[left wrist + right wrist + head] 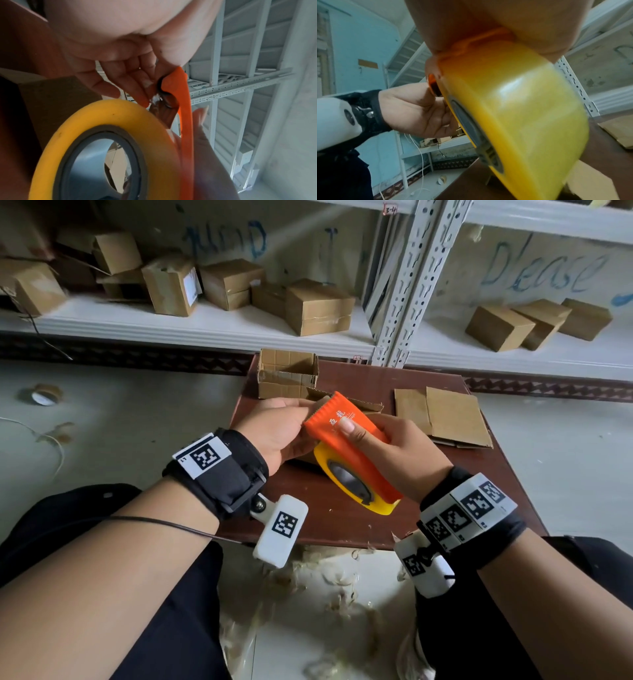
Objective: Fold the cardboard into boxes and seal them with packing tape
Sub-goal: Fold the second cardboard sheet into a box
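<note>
An orange tape dispenser (pixel 346 436) with a yellow tape roll (pixel 354 491) is held tilted above the brown table (pixel 342 529). My right hand (pixel 373 443) grips its body, thumb flat on the orange top. My left hand (pixel 294 419) pinches the dispenser's front end. In the left wrist view its fingertips (pixel 145 98) touch the crumpled tape end at the roller. A cardboard box (pixel 359 404) lies mostly hidden under the hands. An open box (pixel 287 374) stands behind it, and flat cardboard (pixel 452 416) lies at the right.
White metal shelves (pixel 205 326) behind the table hold several closed cardboard boxes. A spare tape roll (pixel 42 396) lies on the floor at the left. Tape scraps (pixel 325 580) litter the floor between my knees, below the table's near edge.
</note>
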